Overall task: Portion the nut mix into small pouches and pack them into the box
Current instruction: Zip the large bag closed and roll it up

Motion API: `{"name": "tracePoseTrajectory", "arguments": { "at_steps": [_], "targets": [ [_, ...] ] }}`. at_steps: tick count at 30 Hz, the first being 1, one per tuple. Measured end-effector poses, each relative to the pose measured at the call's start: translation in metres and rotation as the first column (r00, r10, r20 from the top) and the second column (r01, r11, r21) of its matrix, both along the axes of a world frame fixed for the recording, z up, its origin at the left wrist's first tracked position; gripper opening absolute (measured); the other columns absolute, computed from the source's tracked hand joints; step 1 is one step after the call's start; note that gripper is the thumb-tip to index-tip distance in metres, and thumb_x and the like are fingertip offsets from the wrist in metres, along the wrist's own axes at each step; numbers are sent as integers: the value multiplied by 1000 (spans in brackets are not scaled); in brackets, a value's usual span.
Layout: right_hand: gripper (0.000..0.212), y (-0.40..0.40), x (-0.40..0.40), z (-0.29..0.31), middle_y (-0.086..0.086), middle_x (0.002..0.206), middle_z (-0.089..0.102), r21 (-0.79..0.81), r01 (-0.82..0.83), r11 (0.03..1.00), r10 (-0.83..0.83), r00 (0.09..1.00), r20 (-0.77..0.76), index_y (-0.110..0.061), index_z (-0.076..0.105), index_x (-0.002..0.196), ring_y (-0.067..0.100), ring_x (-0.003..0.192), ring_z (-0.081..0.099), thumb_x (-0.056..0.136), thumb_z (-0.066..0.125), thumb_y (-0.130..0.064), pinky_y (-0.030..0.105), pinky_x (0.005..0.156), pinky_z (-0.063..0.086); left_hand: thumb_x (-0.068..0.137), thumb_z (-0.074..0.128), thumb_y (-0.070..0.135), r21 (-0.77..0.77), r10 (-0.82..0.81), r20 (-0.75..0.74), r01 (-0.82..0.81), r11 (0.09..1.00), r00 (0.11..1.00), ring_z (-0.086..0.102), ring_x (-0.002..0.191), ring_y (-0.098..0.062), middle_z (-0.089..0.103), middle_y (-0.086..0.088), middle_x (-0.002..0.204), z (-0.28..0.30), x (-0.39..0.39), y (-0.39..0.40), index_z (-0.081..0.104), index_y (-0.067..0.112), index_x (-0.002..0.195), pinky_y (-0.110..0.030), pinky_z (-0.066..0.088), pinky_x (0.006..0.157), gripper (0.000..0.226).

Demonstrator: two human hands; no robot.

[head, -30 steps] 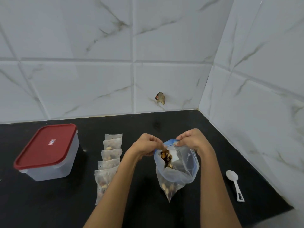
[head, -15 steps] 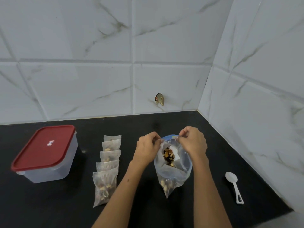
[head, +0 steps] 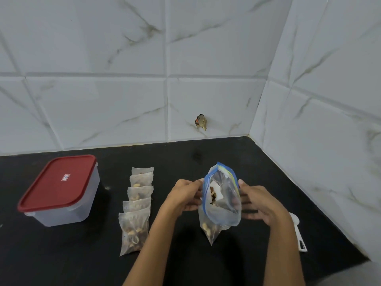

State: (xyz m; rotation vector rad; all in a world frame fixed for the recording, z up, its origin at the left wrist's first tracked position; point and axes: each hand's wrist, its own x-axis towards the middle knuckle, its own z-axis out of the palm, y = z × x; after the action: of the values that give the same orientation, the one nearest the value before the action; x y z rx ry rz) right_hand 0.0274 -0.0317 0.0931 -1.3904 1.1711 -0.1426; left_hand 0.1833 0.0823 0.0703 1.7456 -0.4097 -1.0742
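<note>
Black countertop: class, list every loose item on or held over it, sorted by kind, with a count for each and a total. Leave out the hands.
Filled small pouches: 5
Large zip bag of nut mix, held between both hands: 1
Clear box with red lid: 1
White plastic spoon: 1
Total: 8

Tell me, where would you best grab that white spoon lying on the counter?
Probably by the handle of the white spoon, coming from above at the near end. It lies flat on the black counter with the bowl pointing away, partly behind the right hand; the slim handle is the exposed part, suiting a pinch grip.
</note>
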Motion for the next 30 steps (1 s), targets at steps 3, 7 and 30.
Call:
{"name": "tracePoseTrajectory", "arguments": {
  "at_steps": [3, 7, 30],
  "targets": [
    [18, 4, -10, -2, 13, 97, 70, 53, 4, 999, -14, 979, 202, -6, 67, 99, 24, 90, 67, 91, 59, -20, 35, 71, 54, 90, 65, 25, -51, -18, -128, 12, 999, 992, 60, 72, -14, 64, -3, 78, -2, 1, 5, 68, 10, 89, -31, 55, 73, 16],
    [14, 9, -15, -4, 9, 94, 71, 35, 53, 998, -61, 956, 287, -7, 68, 96, 21, 87, 67, 84, 64, -1, 30, 66, 53, 81, 70, 3, -191, -151, -254, 103, 976, 955, 64, 86, -16, 70, -6, 92, -7, 1, 15, 68, 5, 102, -30, 55, 78, 21],
    [22, 36, -18, -15, 15, 88, 69, 107, 276, 955, -294, 927, 232, -5, 60, 89, 26, 81, 68, 90, 62, -27, 37, 65, 56, 97, 52, 33, -55, 178, -223, -195, 979, 958, 67, 89, -23, 65, -9, 102, -13, -41, 24, 59, 10, 108, -36, 58, 74, 27]
  ]
}}
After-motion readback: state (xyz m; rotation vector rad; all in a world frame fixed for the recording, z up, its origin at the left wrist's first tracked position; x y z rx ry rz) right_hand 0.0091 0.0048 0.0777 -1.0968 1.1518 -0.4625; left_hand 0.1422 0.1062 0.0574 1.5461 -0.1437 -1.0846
